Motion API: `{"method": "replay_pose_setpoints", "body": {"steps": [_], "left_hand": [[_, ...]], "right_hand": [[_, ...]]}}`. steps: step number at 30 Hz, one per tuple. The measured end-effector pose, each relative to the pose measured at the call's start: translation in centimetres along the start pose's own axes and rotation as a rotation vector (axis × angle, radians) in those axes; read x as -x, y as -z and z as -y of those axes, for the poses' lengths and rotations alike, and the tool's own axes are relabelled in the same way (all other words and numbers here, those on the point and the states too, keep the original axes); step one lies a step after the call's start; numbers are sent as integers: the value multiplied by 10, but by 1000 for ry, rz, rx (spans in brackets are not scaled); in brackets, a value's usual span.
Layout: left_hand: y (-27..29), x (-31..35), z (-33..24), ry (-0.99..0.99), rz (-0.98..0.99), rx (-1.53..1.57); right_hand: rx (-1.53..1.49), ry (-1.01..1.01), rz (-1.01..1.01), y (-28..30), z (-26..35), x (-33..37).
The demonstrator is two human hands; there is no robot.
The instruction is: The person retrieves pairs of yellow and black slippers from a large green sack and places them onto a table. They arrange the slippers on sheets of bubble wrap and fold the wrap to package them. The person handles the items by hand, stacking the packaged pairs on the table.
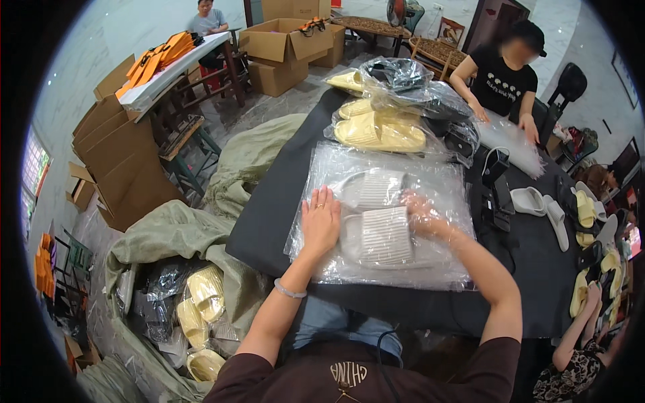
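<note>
"Light-grey slippers (386, 238), one pair: state their position."

"On the black table (262, 232), directly in front of the seated worker, over a layer of clear plastic bags (437, 270). Both units lie side by side, one nearer the worker's body, ribbed straps uppermost. Whether film encloses them, I cannot tell from where I stand."

"Left hand (321, 223)?"

"Palm down on the plastic, just beside the left ends of the slippers. Fingers extended, pointing away from the body; nothing gripped. A pale bracelet (290, 289) encircles the wrist."

"Right hand (428, 216)?"

"At the right ends of the slippers, blurred. I cannot tell whether its fingers are closed on anything."

"List adjacent items."

"Beyond the bags: yellow slippers (379, 132) in clear wrapping. To the right: a black device (497, 201) standing on the tabletop. Left of the table, at a lower level: a green sack (161, 232), open, containing more wrapped yellow footwear. Across the table, at the right: a co-worker (507, 80), both hands at clear plastic sheeting (512, 142)."
</note>
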State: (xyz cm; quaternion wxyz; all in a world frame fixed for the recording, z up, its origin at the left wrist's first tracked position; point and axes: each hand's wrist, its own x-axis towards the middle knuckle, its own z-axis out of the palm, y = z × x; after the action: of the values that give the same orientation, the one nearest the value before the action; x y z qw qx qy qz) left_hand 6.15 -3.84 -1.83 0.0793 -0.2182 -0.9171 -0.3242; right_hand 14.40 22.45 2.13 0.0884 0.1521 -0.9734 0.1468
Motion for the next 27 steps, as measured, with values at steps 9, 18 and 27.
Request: {"method": "replay_pose_setpoints", "body": {"steps": [9, 18, 27], "left_hand": [[0, 8, -19, -43, 67, -292], [70, -10, -42, -392, 40, -194], [-26, -54, 65, -429, 273, 356]], "right_hand": [[409, -364, -6, 172, -19, 122], [-488, -463, -989, 276, 52, 100], [-376, -327, -526, 48, 165, -125]]}}
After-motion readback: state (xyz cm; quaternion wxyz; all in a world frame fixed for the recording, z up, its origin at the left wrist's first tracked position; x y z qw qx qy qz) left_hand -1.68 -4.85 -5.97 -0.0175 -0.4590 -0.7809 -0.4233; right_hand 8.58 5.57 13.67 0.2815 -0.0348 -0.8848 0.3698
